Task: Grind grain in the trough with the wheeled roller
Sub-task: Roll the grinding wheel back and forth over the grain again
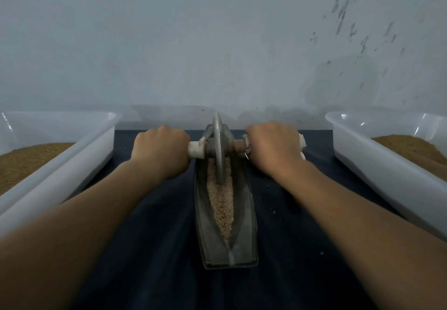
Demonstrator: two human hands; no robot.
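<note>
A long, boat-shaped metal trough (pixel 249 232) lies lengthwise on a dark blue cloth, running away from me. Pale crushed grain (pixel 221 203) fills its groove. The wheeled roller (pixel 217 147), a thin metal disc on a cross axle, stands upright in the far half of the trough. My left hand (pixel 160 149) grips the white-wrapped left handle. My right hand (pixel 272 146) grips the right handle, whose white end pokes out past my fist. Both forearms reach forward on either side of the trough.
A white plastic tub (pixel 79 155) holding brown powder stands to the left. A second white tub (pixel 377 157) with brown powder stands to the right. A pale wall rises just behind the trough. A few loose crumbs lie on the cloth (pixel 290 213) at the right.
</note>
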